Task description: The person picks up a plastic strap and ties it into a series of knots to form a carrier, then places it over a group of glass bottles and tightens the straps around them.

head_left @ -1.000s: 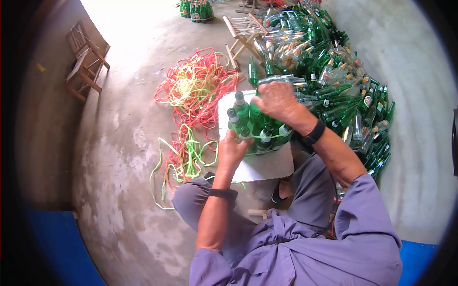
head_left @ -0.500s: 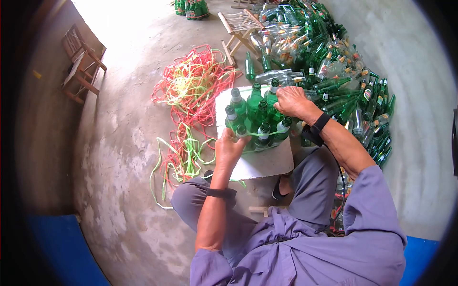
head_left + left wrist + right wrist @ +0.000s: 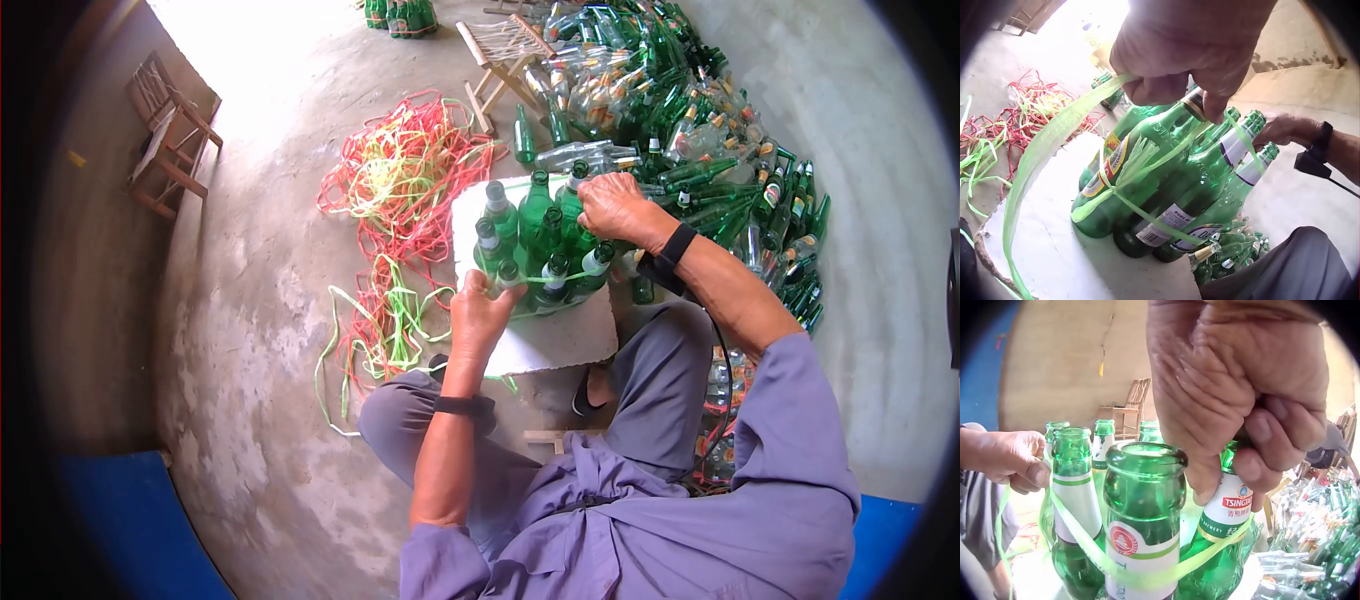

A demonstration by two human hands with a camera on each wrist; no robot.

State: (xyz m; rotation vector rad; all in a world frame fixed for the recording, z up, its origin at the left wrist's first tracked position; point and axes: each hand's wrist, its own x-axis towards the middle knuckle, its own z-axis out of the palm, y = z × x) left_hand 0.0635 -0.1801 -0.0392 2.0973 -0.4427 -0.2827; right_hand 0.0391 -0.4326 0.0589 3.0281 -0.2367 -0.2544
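Note:
Several green glass bottles [image 3: 537, 215] stand upright in a tight cluster on a white board [image 3: 555, 345]. A light green plastic strap [image 3: 1038, 150] runs around their upper parts, and a second, knotted band circles them lower down. My left hand [image 3: 480, 318] grips the strap at the near left, its fingers and thumb at the neck of a bottle [image 3: 1154, 140]. At the far right, my right hand [image 3: 620, 210] curls its fingers around the neck of a bottle labelled Tsingtao [image 3: 1229, 506]. The strap crosses that bottle below the fingers; the mouth is hidden by the hand.
A tangle of red and light green straps [image 3: 400, 170] lies on the floor to the left. Along the right wall spreads a big heap of loose bottles [image 3: 690, 130]. Beyond are a folding stool [image 3: 508, 45], a wooden chair [image 3: 172, 140] and bundled bottles [image 3: 410, 18].
My right hand has moved from over the far middle bottles to the right-hand side of the cluster, uncovering bottle necks. The left hand has stayed nearly in place on the near left.

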